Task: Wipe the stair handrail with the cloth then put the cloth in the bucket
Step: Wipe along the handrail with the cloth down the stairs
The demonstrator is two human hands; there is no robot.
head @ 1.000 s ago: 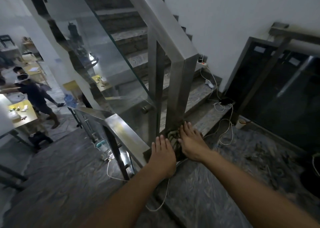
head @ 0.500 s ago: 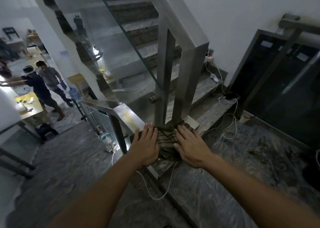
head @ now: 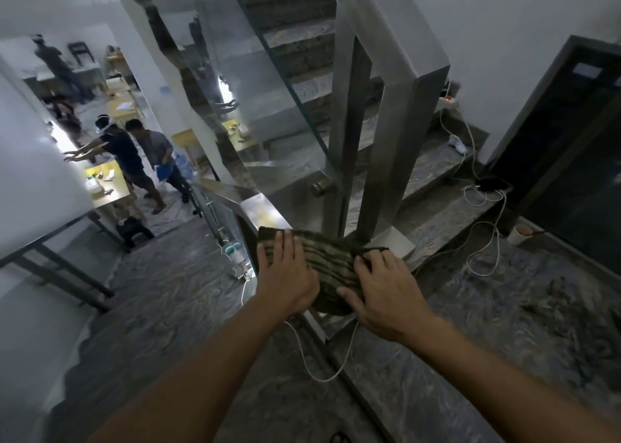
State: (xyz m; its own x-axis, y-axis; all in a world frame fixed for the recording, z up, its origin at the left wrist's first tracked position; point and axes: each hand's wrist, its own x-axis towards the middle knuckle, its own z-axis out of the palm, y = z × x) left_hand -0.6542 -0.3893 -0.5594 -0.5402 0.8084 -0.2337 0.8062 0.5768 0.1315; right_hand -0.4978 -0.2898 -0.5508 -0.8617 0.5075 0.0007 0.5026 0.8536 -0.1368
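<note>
I have the dark striped cloth [head: 327, 267] pressed flat under my open left hand [head: 285, 274], right hand [head: 383, 291] pinching its edge (bucket unseen); the brushed steel handrail [head: 265, 212] runs away up-left

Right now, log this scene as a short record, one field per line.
setting: stair landing with a metal and glass railing
cloth: dark, striped, spread over the handrail
left hand: flat on the cloth's left part, fingers extended
right hand: on the cloth's right part, fingers curled into the fabric
bucket: not in view
floor: white cables trailing across steps and landing
cup: on the floor by the dark door
background: people at tables on the lower level
</note>
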